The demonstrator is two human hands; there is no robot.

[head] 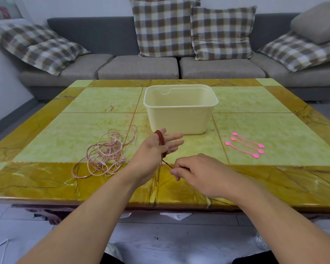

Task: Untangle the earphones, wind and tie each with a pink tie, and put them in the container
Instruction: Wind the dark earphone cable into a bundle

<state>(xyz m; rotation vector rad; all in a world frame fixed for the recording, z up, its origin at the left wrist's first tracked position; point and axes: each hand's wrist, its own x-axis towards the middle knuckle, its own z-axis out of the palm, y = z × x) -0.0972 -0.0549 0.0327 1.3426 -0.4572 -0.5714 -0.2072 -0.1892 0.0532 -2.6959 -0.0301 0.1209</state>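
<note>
Dark red earphone cord (pixel 161 142) sits coiled round left hand (pixel 156 149), fingers straight; right hand (pixel 194 172) pinches its loose end. Pink earphones (pixel 107 155) lie tangled on surface (pixel 274 180) to the left. Cream container (pixel 180 109) behind, w/ 3 pink ties (pixel 245 145) to its right.

A container (pixel 180 119) stands on the table (pixel 55 183) near the middle, toward the far edge. A tangle of earphone cables (pixel 105 153) lies left of it, nearer the front edge. Three ties (pixel 245 145) lie side by side to the container's right, well apart from it. The left hand (pixel 156 149) hovers just before the container, between the tangle and the ties, with a wound earphone cord (pixel 160 141) looped round its fingers. The cord's loose end runs down to the right hand (pixel 196 174), which pinches it above the front edge. A sofa (pixel 139 67) stands behind the table's far edge, with cushions (pixel 164 27) on it.
</note>
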